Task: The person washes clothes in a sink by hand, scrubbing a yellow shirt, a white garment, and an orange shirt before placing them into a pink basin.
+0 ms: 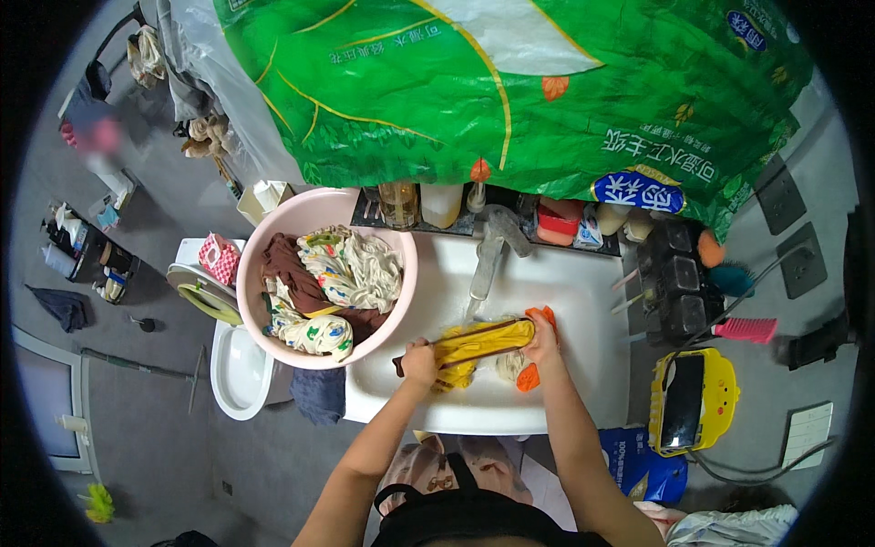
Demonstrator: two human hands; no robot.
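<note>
Over the white sink (592, 365), a wet yellow cloth (483, 343) with dark brown edging is stretched between my two hands. My left hand (419, 364) is closed around its left end, and a bit of dark fabric pokes out beyond the fist. At the other end my right hand (541, 339) grips the cloth, fingers partly hidden. Beneath the faucet (488, 264), water appears to run down just beside the yellow cloth. Bright orange fabric (528, 377) and a pale bunched cloth (509, 366) lie in the sink near my right hand.
A pink basin (408, 301) of brown and patterned white laundry overlaps the sink's left side. Bottles (440, 205) and a red soap box (559, 221) line the back ledge. A large green plastic package (510, 100) hangs above. A yellow-framed phone (684, 401) stands at right.
</note>
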